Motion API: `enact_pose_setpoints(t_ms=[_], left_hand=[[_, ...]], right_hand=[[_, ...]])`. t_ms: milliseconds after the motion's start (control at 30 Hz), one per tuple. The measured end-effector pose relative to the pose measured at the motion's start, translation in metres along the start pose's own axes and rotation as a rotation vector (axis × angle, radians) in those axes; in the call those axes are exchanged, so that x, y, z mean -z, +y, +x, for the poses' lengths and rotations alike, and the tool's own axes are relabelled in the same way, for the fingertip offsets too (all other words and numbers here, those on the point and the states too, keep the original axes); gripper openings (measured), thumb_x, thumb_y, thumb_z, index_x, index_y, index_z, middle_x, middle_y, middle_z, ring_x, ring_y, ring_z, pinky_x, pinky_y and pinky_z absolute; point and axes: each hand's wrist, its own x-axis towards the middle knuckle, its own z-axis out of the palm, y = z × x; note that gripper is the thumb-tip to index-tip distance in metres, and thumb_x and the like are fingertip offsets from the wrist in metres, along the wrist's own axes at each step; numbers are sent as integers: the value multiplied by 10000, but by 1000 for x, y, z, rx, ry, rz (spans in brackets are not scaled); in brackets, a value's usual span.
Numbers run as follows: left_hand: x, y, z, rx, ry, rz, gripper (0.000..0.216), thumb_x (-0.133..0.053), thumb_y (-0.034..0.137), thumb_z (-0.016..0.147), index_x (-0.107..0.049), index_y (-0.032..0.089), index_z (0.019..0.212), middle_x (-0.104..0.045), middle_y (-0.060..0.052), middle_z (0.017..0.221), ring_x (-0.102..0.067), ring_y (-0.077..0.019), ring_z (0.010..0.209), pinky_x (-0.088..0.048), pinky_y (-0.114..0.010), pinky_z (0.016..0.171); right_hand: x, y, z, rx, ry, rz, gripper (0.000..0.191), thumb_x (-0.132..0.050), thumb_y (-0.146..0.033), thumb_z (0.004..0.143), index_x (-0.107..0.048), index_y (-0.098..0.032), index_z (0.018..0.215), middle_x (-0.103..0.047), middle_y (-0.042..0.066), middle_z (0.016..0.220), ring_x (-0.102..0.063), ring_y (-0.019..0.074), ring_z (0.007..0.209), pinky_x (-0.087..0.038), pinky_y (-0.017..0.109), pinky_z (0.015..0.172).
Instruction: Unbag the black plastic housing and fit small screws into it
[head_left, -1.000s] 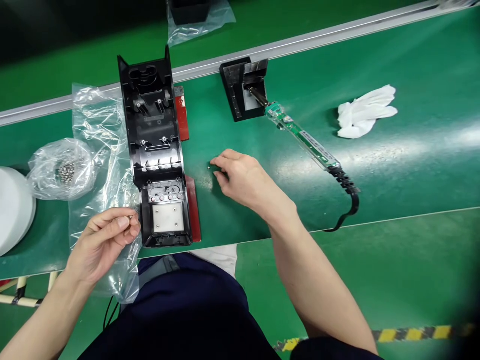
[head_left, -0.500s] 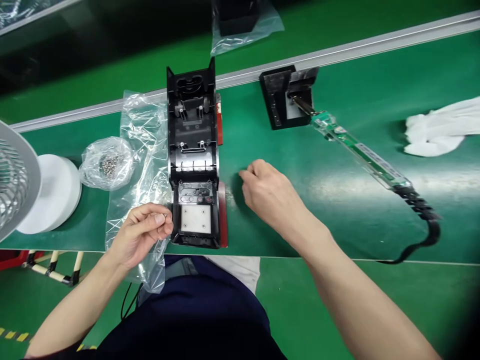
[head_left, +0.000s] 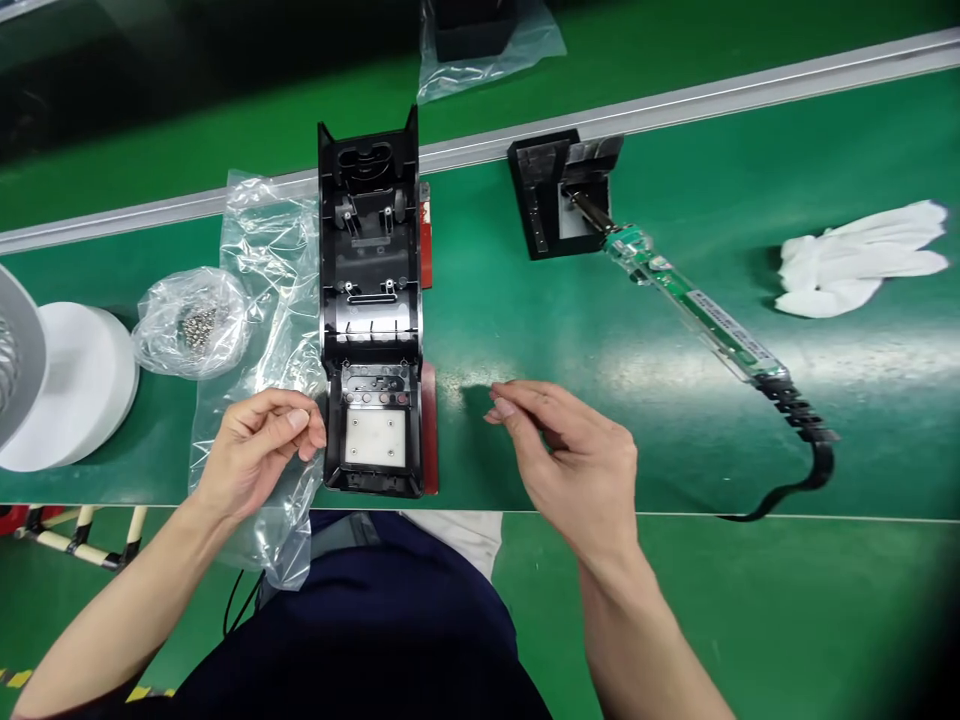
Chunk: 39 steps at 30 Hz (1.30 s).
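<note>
A long black plastic housing (head_left: 373,260) lies open side up on the bench. In its near end is a white plate (head_left: 375,437) with small metal pieces at the corners. My left hand (head_left: 262,440) is pinched closed just left of that end; anything between its fingertips is too small to name. To the right of the housing, my right hand (head_left: 574,450) hovers over the bench with thumb and fingertips pressed together, and what they hold, if anything, cannot be made out. A clear bag of small metal parts (head_left: 199,328) sits to the left.
A soldering iron (head_left: 694,305) rests tip-first in a black stand (head_left: 529,200), its cable trailing over the bench's front edge. White gloves (head_left: 855,260) lie at the right. A clear plastic sheet (head_left: 281,270), a white round base (head_left: 82,390) and a red piece (head_left: 430,430) flank the housing.
My right hand has come nearer the bench's front edge and turned, so its thumb and pinched fingertips now show. The left hand stays beside the housing. The whole view has shifted slightly.
</note>
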Motion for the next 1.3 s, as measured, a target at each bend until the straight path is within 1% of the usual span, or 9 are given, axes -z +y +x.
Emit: enact_pose_setpoints(t_ms=[267, 400, 467, 567, 633, 767, 900, 1067, 1300], left_hand=[[2, -3, -2, 0, -9, 16, 75, -756, 208, 723, -730, 184, 789, -661, -54, 704, -612, -110, 597, -504, -161, 512], [9, -5, -2, 18, -28, -27, 59, -742, 190, 731, -726, 174, 785, -657, -57, 701, -599, -103, 581, -507, -166, 520], [12, -8, -1, 27, -48, -56, 51, -728, 192, 745, -725, 179, 795, -654, -54, 699, -588, -96, 572, -507, -170, 526], [16, -12, 2, 49, -72, -96, 63, -710, 208, 770, -722, 185, 828, -646, -52, 690, -595, -104, 599, -508, -179, 541], [18, -15, 4, 72, -96, -115, 76, -705, 228, 780, -718, 182, 840, -641, -52, 684, -597, -110, 613, -508, -185, 548], [20, -18, 8, 104, -155, -135, 104, -697, 264, 795, -709, 173, 845, -645, -54, 700, -581, -98, 587, -509, -188, 551], [24, -20, 11, 111, -175, -149, 123, -687, 279, 807, -707, 179, 875, -649, -56, 712, -590, -107, 599, -507, -190, 545], [27, -23, 13, 88, -196, -159, 117, -683, 272, 810, -711, 179, 877, -649, -57, 711, -583, -102, 582, -511, -190, 541], [30, -23, 14, 91, -175, -136, 114, -691, 265, 802, -719, 186, 878, -653, -69, 734, -602, -121, 621, -522, -200, 535]], right_hand=[[-22, -28, 12, 130, -19, 27, 143, -542, 47, 903, -588, -86, 923, -589, 29, 959, -582, 100, 889, -482, 173, 834], [-38, -35, 22, 199, -60, -126, 110, -532, 25, 924, -545, -84, 935, -575, 41, 935, -569, 116, 865, -486, 201, 809], [-46, -36, 24, 265, -57, -284, 71, -512, -4, 943, -531, -72, 938, -553, 78, 968, -548, 158, 886, -488, 261, 798], [-62, -35, 24, 324, -53, -480, 72, -477, -21, 951, -534, -28, 908, -482, 177, 1127, -491, 274, 1060, -471, 410, 897], [-73, -33, 25, 318, -46, -558, 114, -452, -11, 947, -543, -10, 877, -424, 215, 1217, -418, 337, 1177, -422, 492, 983], [-87, -30, 30, 254, -67, -702, 214, -398, -17, 944, -587, -9, 842, -386, 208, 1278, -336, 368, 1252, -387, 534, 1017], [-90, -31, 34, 222, -130, -774, 296, -363, -42, 945, -615, -24, 791, -349, 194, 1323, -290, 377, 1282, -367, 569, 1020], [-90, -32, 33, 179, -173, -796, 316, -377, -72, 961, -636, -46, 782, -322, 172, 1360, -252, 383, 1305, -328, 610, 1029], [-78, -38, 30, 212, -117, -713, 212, -472, -105, 982, -630, -61, 848, -341, 157, 1350, -275, 356, 1305, -322, 592, 1057]])
